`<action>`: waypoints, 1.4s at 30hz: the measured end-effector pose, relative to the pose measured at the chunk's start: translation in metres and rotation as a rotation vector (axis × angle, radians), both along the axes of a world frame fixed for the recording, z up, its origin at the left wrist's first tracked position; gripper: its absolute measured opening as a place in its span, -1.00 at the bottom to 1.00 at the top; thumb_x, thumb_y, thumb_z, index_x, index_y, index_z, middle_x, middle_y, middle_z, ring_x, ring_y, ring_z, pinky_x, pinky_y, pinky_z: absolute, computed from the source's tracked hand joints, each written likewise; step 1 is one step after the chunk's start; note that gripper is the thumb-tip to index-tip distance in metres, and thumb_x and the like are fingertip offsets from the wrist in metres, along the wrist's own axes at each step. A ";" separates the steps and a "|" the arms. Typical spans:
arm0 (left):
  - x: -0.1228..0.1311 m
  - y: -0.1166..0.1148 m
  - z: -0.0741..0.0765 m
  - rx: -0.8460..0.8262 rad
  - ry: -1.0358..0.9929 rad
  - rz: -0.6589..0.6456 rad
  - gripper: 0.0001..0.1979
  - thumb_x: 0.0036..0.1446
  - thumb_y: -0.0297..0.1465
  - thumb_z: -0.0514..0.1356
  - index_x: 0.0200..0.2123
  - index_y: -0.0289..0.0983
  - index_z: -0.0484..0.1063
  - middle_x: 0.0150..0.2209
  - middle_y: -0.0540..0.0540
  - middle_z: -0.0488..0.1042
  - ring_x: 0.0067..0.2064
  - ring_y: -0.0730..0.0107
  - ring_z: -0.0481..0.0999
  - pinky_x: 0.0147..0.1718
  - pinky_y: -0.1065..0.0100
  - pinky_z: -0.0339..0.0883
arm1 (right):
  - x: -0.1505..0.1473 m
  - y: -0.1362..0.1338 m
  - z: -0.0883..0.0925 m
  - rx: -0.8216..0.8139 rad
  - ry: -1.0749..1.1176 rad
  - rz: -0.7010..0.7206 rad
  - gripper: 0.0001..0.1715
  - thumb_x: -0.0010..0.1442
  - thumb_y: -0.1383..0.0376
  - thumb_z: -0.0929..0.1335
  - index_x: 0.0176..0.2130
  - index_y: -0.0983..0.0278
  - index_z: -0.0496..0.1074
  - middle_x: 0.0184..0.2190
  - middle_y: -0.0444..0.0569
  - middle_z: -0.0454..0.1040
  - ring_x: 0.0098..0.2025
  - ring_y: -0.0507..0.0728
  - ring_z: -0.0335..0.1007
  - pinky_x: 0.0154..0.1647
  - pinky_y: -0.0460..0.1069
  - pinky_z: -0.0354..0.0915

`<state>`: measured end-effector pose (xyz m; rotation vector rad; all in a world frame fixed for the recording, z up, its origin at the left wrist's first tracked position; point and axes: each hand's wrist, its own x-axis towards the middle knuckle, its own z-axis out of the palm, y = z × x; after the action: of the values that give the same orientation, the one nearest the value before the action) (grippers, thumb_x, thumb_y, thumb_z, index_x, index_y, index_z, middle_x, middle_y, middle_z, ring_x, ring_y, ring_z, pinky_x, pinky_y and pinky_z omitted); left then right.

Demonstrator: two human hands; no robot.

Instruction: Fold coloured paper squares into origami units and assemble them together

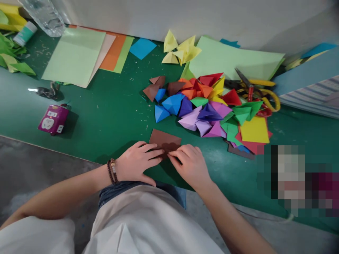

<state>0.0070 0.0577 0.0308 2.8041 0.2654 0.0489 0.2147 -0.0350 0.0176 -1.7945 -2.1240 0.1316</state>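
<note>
A folded brown paper (164,140) lies on the green mat (111,113) near its front edge. My left hand (137,162), with a bead bracelet on its wrist, presses flat on the paper's near left part, fingers stretched toward the middle. My right hand (189,164) rests on the paper's near right part, fingertips curled down against it and meeting the left fingertips. Both hands cover the paper's lower edge. Just beyond lies a heap of folded paper pieces (203,106) in several colours.
Paper sheets (76,56) lie at the back left, a light green sheet (233,60) and yellow folded pieces (180,51) at the back. Scissors (254,90) lie right of the heap. A purple box (53,119), keys (47,91) and a plastic bottle (45,16) are on the left.
</note>
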 end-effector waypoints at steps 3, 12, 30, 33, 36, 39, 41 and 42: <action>0.000 0.000 -0.001 -0.001 -0.005 0.000 -0.20 0.04 0.18 0.05 0.16 -0.27 0.31 0.19 -0.20 0.34 0.22 0.04 0.24 0.11 0.08 0.12 | -0.003 0.001 -0.003 0.009 -0.007 0.046 -0.78 0.28 0.34 0.29 -0.40 0.25 0.45 -0.48 -0.06 0.44 -0.35 0.12 0.29 -0.31 0.03 0.06; 0.003 0.000 0.001 -0.019 0.000 0.035 -0.19 -0.01 0.16 0.14 0.11 -0.34 0.32 0.17 -0.23 0.37 0.20 0.05 0.26 0.09 0.08 0.16 | -0.014 -0.006 -0.009 0.019 0.038 0.043 -0.74 0.28 0.34 0.28 -0.44 0.24 0.42 -0.51 -0.07 0.40 -0.38 0.11 0.25 -0.33 0.02 0.06; -0.002 -0.027 -0.011 0.000 -0.009 0.126 -0.14 0.03 0.21 0.03 0.20 -0.30 0.24 0.26 -0.21 0.24 0.24 -0.01 0.20 0.19 0.01 0.03 | 0.000 -0.039 -0.004 -0.003 0.553 -0.492 -0.80 0.24 0.30 0.31 -0.10 0.18 0.40 -0.23 -0.01 0.55 -0.23 0.15 0.45 -0.16 0.10 0.36; 0.007 -0.057 -0.011 0.067 0.046 0.264 -0.13 0.06 0.19 0.02 0.22 -0.36 0.22 0.29 -0.23 0.18 0.25 -0.08 0.17 0.18 0.01 0.05 | -0.002 -0.043 -0.001 0.014 0.561 -0.488 -0.84 0.22 0.32 0.33 -0.15 0.17 0.40 -0.24 -0.03 0.55 -0.19 0.14 0.47 -0.12 0.09 0.36; 0.017 -0.080 -0.008 0.136 0.090 0.368 -0.16 0.06 0.13 0.09 0.19 -0.40 0.26 0.29 -0.30 0.16 0.25 -0.11 0.17 0.17 0.02 0.09 | -0.014 -0.042 -0.001 -0.008 0.582 -0.408 -0.86 0.22 0.33 0.33 -0.17 0.18 0.41 -0.27 -0.03 0.55 -0.19 0.13 0.47 -0.14 0.07 0.37; 0.024 -0.087 -0.002 0.191 0.130 0.358 -0.20 0.09 0.08 0.11 0.17 -0.45 0.28 0.28 -0.35 0.17 0.30 -0.06 0.10 0.22 0.03 0.03 | -0.024 -0.040 -0.005 -0.038 0.553 -0.355 -0.90 0.23 0.33 0.33 -0.21 0.19 0.44 -0.31 -0.05 0.55 -0.22 0.12 0.45 -0.16 0.06 0.35; 0.026 -0.086 0.003 0.218 0.177 0.338 -0.22 0.12 0.05 0.10 0.18 -0.48 0.27 0.28 -0.37 0.16 0.33 -0.02 0.05 0.25 0.05 0.01 | -0.027 -0.039 -0.009 -0.037 0.507 -0.358 -0.92 0.22 0.30 0.35 -0.24 0.20 0.46 -0.35 -0.07 0.55 -0.27 0.12 0.43 -0.20 0.05 0.32; 0.027 -0.086 0.005 0.225 0.204 0.330 -0.23 0.13 0.04 0.09 0.18 -0.48 0.27 0.28 -0.37 0.16 0.33 0.00 0.05 0.25 0.06 0.01 | -0.028 -0.038 -0.011 -0.027 0.482 -0.364 -0.94 0.21 0.29 0.36 -0.26 0.20 0.46 -0.36 -0.08 0.55 -0.30 0.12 0.43 -0.23 0.05 0.30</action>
<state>0.0342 -0.0279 0.0361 2.9558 0.8168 -0.1405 0.1869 -0.0731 0.0070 -1.8962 -1.4525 0.4484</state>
